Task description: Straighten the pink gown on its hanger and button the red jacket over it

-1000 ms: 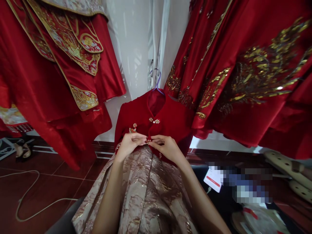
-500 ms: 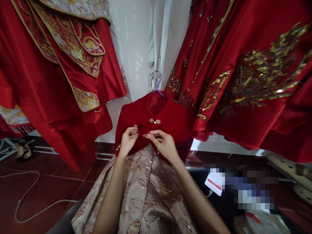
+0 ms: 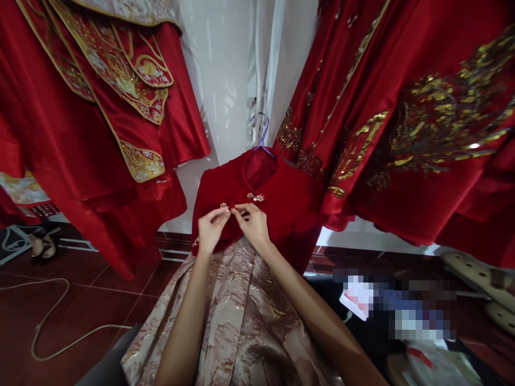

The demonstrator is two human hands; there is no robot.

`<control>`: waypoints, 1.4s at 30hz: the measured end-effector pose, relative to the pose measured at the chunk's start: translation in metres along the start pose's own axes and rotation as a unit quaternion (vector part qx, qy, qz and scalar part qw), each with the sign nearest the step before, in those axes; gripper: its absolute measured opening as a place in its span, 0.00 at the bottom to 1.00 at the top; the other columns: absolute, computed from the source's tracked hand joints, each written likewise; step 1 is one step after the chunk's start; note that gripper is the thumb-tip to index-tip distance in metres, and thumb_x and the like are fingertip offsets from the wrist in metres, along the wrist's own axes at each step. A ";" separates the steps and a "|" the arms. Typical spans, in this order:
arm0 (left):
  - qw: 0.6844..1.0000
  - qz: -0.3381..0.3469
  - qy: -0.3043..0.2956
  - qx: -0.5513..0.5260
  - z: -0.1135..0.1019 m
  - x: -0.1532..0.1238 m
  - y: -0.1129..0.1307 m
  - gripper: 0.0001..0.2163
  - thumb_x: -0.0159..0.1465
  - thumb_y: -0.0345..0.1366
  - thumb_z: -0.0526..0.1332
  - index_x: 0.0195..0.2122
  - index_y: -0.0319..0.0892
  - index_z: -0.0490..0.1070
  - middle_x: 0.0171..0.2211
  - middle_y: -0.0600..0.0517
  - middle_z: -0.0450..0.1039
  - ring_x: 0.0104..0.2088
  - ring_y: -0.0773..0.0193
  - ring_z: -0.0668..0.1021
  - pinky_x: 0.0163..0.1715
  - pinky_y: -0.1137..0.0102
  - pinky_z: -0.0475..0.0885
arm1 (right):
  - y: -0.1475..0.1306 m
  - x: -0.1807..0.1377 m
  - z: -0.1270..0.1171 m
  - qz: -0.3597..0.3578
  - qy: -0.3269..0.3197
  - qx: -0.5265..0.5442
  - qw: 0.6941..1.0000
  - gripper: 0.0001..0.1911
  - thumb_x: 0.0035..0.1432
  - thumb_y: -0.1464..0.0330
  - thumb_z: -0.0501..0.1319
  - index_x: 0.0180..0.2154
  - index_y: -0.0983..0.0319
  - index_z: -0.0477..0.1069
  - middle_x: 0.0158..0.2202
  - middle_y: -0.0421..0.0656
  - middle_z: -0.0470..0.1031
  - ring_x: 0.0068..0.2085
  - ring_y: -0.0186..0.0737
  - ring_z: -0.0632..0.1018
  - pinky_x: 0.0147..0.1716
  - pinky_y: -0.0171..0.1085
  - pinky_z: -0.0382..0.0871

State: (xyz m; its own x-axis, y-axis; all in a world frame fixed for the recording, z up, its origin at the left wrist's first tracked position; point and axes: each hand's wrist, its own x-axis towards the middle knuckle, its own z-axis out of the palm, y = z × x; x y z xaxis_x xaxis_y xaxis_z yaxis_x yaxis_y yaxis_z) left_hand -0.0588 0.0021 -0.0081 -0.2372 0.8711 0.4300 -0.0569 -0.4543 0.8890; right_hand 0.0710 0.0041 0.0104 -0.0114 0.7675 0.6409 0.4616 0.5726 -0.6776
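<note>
A small red velvet jacket [image 3: 289, 203] hangs on a purple hanger [image 3: 262, 140] against a white wall, above a beige and gold brocade skirt [image 3: 241, 316]. My left hand [image 3: 210, 229] and my right hand [image 3: 252, 225] meet on the jacket's front, fingertips pinched together on a pearl clasp [image 3: 225, 207] just left of the opening. A second pearl clasp [image 3: 255, 197] sits fastened higher up, below the collar.
Red satin robes with gold embroidery hang at the left [image 3: 92, 123] and at the right [image 3: 406, 118], close beside the jacket. A white cable [image 3: 48, 332] loops over the dark red tiled floor. Shoes [image 3: 42, 246] stand at far left. Tagged items [image 3: 418, 348] lie at lower right.
Both hands have risen from the jacket's lower front to the clasp nearer the collar. The right hand has shifted left to meet the left hand.
</note>
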 end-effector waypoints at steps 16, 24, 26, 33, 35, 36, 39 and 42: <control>0.988 0.072 -0.003 0.135 -0.006 0.002 -0.004 0.10 0.56 0.37 0.64 0.37 0.39 0.78 0.36 0.48 0.79 0.37 0.60 0.80 0.43 0.64 0.75 | 0.003 0.000 0.005 -0.018 0.017 -0.034 0.999 0.11 0.59 0.64 0.57 0.41 0.61 0.73 0.38 0.43 0.75 0.34 0.35 0.76 0.34 0.34 0.74; 0.984 0.079 -0.098 0.125 -0.017 0.011 -0.006 0.10 0.57 0.34 0.60 0.40 0.40 0.73 0.40 0.48 0.77 0.40 0.63 0.79 0.45 0.65 0.74 | 0.000 -0.007 -0.009 -0.016 -0.060 -0.020 0.998 0.15 0.58 0.66 0.58 0.48 0.61 0.69 0.44 0.45 0.74 0.40 0.37 0.77 0.35 0.35 0.76; 0.983 0.081 -0.090 0.135 -0.027 0.007 -0.012 0.10 0.57 0.30 0.59 0.40 0.41 0.70 0.40 0.48 0.76 0.41 0.65 0.78 0.46 0.65 0.72 | -0.005 -0.015 -0.025 0.000 -0.111 0.024 0.994 0.18 0.57 0.67 0.58 0.50 0.60 0.67 0.47 0.45 0.74 0.43 0.37 0.77 0.35 0.34 0.77; 0.981 0.003 -0.083 0.175 -0.060 -0.029 -0.047 0.17 0.50 0.29 0.60 0.43 0.41 0.65 0.41 0.48 0.70 0.41 0.63 0.75 0.38 0.69 0.73 | 0.002 -0.030 -0.094 0.053 -0.082 -0.015 0.995 0.11 0.60 0.65 0.55 0.41 0.59 0.73 0.42 0.44 0.78 0.39 0.38 0.79 0.38 0.36 0.75; 0.975 0.007 -0.099 0.201 -0.057 -0.037 -0.052 0.19 0.52 0.31 0.61 0.46 0.42 0.63 0.44 0.48 0.70 0.41 0.63 0.75 0.36 0.70 0.72 | 0.015 -0.029 -0.099 0.088 -0.110 0.002 0.990 0.11 0.60 0.64 0.55 0.40 0.61 0.73 0.36 0.45 0.78 0.35 0.38 0.79 0.34 0.37 0.76; 0.969 0.019 -0.103 0.223 -0.055 -0.039 -0.053 0.19 0.53 0.33 0.61 0.46 0.42 0.63 0.44 0.48 0.69 0.41 0.63 0.75 0.37 0.69 0.72 | 0.022 -0.029 -0.099 0.103 -0.143 0.014 0.984 0.11 0.60 0.64 0.55 0.40 0.62 0.72 0.34 0.45 0.78 0.33 0.38 0.79 0.32 0.37 0.76; 0.947 0.063 -0.091 0.303 -0.045 -0.042 -0.052 0.16 0.56 0.35 0.61 0.46 0.43 0.63 0.43 0.47 0.71 0.42 0.60 0.75 0.44 0.64 0.70 | 0.039 -0.034 -0.088 0.104 -0.238 -0.009 0.966 0.10 0.57 0.65 0.58 0.38 0.61 0.73 0.34 0.45 0.79 0.34 0.39 0.80 0.35 0.40 0.76; 0.941 0.063 -0.045 0.329 -0.041 -0.045 -0.050 0.18 0.55 0.36 0.62 0.46 0.42 0.61 0.38 0.48 0.73 0.39 0.60 0.77 0.42 0.64 0.70 | 0.050 -0.042 -0.070 0.083 -0.237 -0.059 0.966 0.13 0.51 0.67 0.64 0.41 0.62 0.72 0.39 0.46 0.78 0.38 0.40 0.79 0.40 0.41 0.74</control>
State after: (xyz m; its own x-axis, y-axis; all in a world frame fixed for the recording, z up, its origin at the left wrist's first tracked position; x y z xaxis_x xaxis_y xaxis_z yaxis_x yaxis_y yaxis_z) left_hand -0.0849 -0.0216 -0.0780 -0.1163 0.8437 0.5241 0.5863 -0.3676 0.7219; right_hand 0.1567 -0.0197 -0.0252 -0.3212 0.9074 0.2709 0.5898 0.4155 -0.6925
